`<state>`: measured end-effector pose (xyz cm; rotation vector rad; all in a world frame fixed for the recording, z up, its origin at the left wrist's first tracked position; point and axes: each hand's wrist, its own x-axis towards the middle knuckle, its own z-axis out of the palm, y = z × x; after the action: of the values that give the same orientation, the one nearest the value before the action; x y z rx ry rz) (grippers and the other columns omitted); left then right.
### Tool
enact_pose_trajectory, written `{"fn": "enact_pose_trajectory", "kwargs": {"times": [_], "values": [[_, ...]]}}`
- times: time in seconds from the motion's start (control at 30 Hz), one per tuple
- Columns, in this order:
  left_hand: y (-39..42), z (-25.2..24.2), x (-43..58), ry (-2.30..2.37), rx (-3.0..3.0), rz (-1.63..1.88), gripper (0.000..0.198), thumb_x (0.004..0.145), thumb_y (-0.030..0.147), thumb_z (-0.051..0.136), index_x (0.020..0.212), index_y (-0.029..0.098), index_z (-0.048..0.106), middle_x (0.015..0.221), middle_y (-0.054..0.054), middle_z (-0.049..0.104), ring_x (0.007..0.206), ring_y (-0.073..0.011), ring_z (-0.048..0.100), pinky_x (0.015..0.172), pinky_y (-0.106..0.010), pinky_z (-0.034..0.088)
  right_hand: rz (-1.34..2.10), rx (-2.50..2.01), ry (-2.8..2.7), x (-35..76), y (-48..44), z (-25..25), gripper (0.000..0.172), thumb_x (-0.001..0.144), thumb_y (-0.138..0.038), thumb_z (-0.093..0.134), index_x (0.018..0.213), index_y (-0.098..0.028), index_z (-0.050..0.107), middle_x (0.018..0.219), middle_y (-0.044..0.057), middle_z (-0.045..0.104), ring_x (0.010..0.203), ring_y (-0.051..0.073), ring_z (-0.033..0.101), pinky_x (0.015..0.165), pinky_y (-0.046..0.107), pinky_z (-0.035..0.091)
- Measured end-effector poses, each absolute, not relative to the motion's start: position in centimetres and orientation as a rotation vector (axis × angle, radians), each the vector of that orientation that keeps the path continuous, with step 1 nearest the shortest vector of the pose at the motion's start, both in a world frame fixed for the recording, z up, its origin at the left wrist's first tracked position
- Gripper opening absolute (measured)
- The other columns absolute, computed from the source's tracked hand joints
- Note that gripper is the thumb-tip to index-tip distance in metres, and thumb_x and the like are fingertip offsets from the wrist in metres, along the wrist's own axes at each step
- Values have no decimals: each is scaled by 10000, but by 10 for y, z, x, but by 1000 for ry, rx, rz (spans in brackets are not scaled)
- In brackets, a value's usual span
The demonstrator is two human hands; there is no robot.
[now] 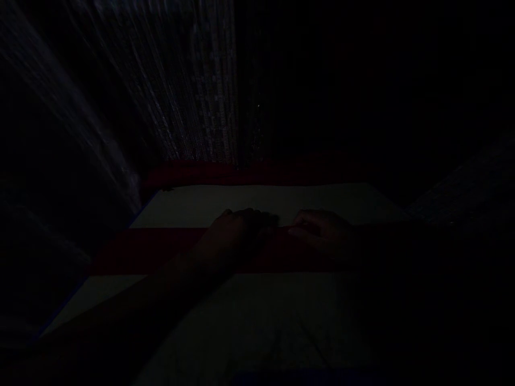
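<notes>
The view is very dark. A flat red cloth strip (153, 249) runs from left to right over a pale surface (281, 311). My left hand (241, 228) lies over the strip's far edge, its back toward me. Its fingers fade into shadow, so their grip cannot be made out. Just to the right, my right hand (322, 230) is curled, with thumb and forefinger close together at the strip's far edge, seemingly pinching the cloth. A small gap separates the two hands.
Beyond the pale surface lies a dark red band of fabric (225, 172). Shimmering hanging strands (213, 96) come down behind it. A greyish streaked drape (100, 134) slants along the left. A thin blue edge (66, 303) borders the surface. The right side is nearly black.
</notes>
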<state>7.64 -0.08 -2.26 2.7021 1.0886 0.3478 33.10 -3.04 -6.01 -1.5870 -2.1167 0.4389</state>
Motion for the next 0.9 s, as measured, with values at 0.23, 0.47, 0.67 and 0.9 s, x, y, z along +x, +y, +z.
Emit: {"fn": "enact_pose_trajectory", "kwargs": {"times": [0.23, 0.47, 0.67, 0.9], "values": [[4, -30, 69, 1080, 2767, 345, 315, 1040, 432, 544, 1238, 228, 679, 1125, -61, 703, 944, -236, 707, 761, -323, 519, 524, -1592, -2062, 334, -32, -59, 300, 946, -546, 573, 934, -265, 677, 878, -13, 715, 813, 201, 664, 714, 338, 458], [6, -37, 70, 1129, 2818, 342, 285, 1071, 393, 457, 1189, 217, 648, 1092, -69, 692, 934, -258, 690, 828, -421, 507, 384, -1593, -2059, 332, -32, -62, 258, 974, -475, 548, 939, -249, 667, 904, 4, 711, 807, 191, 650, 702, 333, 450], [2, -32, 71, 882, 2915, 472, 307, 1058, 302, 516, 1346, 265, 615, 1232, -77, 674, 1101, -269, 644, 943, -435, 499, -154, -1324, -2266, 330, -38, -57, 145, 993, -287, 537, 980, -227, 668, 1023, 56, 695, 948, 238, 629, 831, 407, 445], [-14, -35, 72, 742, 2860, 274, 511, 1103, 365, 410, 1580, 181, 385, 1624, -61, 399, 1506, -237, 357, 1243, -448, 279, -48, -1014, -2475, 335, -42, -60, 278, 1054, -308, 470, 1186, -236, 704, 1206, 60, 729, 1086, 220, 675, 928, 417, 513]]}}
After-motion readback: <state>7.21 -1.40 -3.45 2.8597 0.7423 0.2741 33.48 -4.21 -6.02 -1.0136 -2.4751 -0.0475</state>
